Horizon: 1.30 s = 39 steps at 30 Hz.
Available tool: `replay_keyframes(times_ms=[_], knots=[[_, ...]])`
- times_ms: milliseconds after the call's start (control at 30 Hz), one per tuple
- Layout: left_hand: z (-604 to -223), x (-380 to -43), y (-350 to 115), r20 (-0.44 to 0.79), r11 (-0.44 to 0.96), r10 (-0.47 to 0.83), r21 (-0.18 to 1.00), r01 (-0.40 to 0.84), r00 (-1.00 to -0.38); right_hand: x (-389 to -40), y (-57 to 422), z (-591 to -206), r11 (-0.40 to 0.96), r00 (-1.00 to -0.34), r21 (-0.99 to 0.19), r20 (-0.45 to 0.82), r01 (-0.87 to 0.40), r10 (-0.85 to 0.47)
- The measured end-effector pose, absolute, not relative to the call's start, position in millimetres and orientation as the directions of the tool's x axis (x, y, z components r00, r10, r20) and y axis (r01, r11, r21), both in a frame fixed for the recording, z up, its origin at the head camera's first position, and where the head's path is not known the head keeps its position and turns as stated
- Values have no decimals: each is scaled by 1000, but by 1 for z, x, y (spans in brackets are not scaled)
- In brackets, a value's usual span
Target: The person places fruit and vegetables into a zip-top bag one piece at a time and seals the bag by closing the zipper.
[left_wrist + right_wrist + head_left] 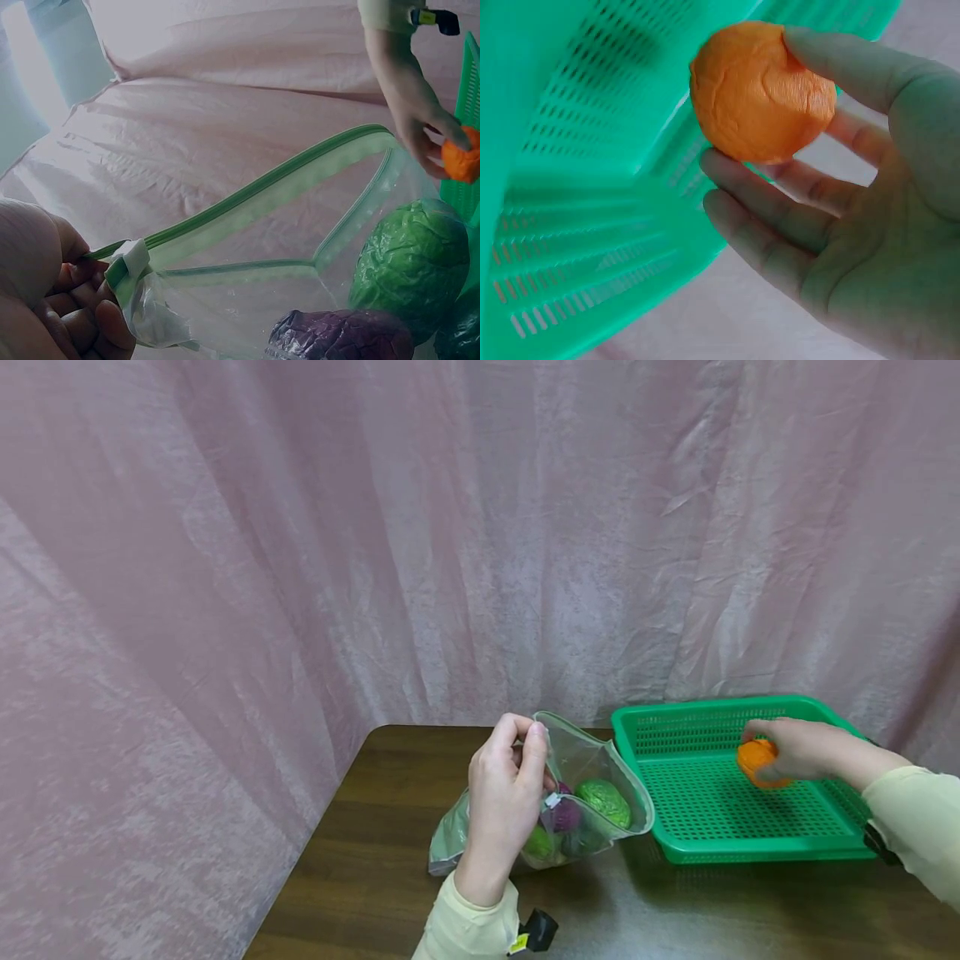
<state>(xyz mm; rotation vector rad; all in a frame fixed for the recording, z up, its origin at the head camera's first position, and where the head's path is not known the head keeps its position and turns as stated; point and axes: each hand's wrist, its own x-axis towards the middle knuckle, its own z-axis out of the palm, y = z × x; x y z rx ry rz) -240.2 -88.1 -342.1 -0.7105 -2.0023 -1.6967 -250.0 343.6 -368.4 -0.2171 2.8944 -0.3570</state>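
Note:
My left hand pinches the zip edge of a clear zip bag, next to its white slider. The bag's mouth gapes toward the right. Inside lie a wrinkled green ball, a wrinkled purple ball and another green piece, partly hidden by the plastic. Over the green basket, my right hand holds a wrinkled orange ball between thumb and fingertips. In the right wrist view the ring and little fingers extend below the ball.
The perforated basket stands at the right of a dark wooden table, its left rim close to the bag's mouth. A pink curtain hangs behind the table and down its left side.

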Motion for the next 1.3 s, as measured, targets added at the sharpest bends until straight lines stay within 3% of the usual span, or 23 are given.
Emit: replay_keyframes(times_ms=[167, 567, 1000, 1300], knots=[[-342, -240, -88, 612, 123, 109, 774, 621, -784, -233, 315, -362, 961, -988, -240, -30, -137, -149], [-342, -241, -88, 611, 121, 112, 775, 621, -784, -203, 262, -344, 904, -973, -389, 209, -179, -103], [-343, -240, -88, 611, 124, 114, 774, 621, -783, -175, 213, -327, 818, -900, -488, 428, -305, -80], [-343, -241, -88, 615, 119, 123, 770, 627, -779, -168, 179, -322, 706, -829, -521, 532, -479, -170]])
